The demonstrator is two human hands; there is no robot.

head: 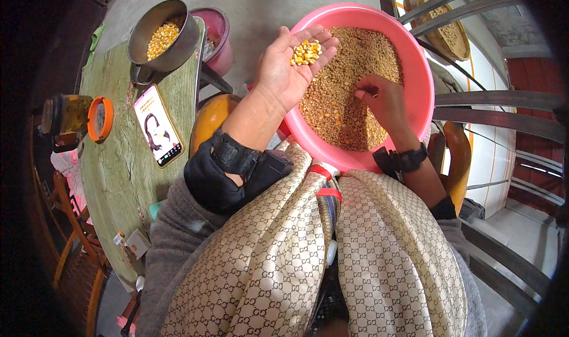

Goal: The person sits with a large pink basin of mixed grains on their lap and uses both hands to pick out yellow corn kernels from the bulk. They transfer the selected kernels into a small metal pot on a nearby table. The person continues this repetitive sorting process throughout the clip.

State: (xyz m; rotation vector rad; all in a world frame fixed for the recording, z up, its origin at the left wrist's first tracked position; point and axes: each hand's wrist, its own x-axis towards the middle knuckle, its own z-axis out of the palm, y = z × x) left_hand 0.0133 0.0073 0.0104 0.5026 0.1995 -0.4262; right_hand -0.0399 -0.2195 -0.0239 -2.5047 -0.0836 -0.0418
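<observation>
My left hand (289, 70) is palm up over the left rim of a pink plastic basin (424, 92), with a small heap of yellow corn kernels (306, 52) resting on its fingers. Brown grain (351, 57) fills much of the basin, with a few corn kernels scattered in it. Over the grain, my right hand (378, 97) has its thumb and fingertips drawn together; whether a kernel is between them is too small to tell. A metal pot (186, 48) with a handle, holding more corn kernels (163, 40), stands on the green wood-patterned table at the left.
The green table (111, 168) also bears a lit phone (158, 126), an orange-rimmed ashtray (100, 119) and a jar (73, 112). A pink bin (222, 57) stands beyond its edge. At the right are metal bars (493, 99) and a woven basket (464, 48) of pale grain or nuts.
</observation>
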